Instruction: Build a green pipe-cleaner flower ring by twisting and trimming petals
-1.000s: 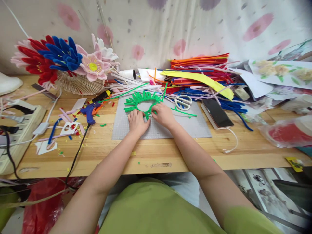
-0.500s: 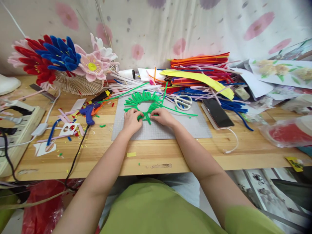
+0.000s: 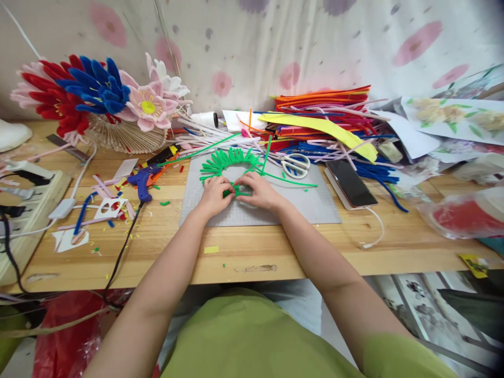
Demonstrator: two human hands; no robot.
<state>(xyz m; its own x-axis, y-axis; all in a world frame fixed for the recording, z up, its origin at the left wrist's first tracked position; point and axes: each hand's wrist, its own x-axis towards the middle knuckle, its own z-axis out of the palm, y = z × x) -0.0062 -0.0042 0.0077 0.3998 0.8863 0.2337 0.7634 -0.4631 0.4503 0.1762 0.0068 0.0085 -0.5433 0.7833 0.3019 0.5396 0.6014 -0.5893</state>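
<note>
A ring of looped green pipe cleaners (image 3: 228, 160) lies on the grey cutting mat (image 3: 311, 207), its loops fanning outward along the far side. My left hand (image 3: 216, 194) is closed on the ring's near left part, thumb and fingertips pinching the green stems. My right hand (image 3: 255, 191) pinches the near right part, its fingertips close to the left ones. The hands cover much of the ring's near edge. Loose green pipe cleaners (image 3: 291, 182) stretch right from the ring. White-handled scissors (image 3: 296, 166) rest at the mat's back right.
A blue glue gun (image 3: 140, 181) lies left among scraps. Pipe cleaner bundles (image 3: 323, 100) are piled behind the mat, with a phone (image 3: 350, 184) at right. Fuzzy flowers (image 3: 98, 86) stand at back left, and a power strip (image 3: 35, 220) sits far left.
My right hand has shifted slightly left and up over the ring, closer to my left hand. Its fingers now cover more of the near right loops.
</note>
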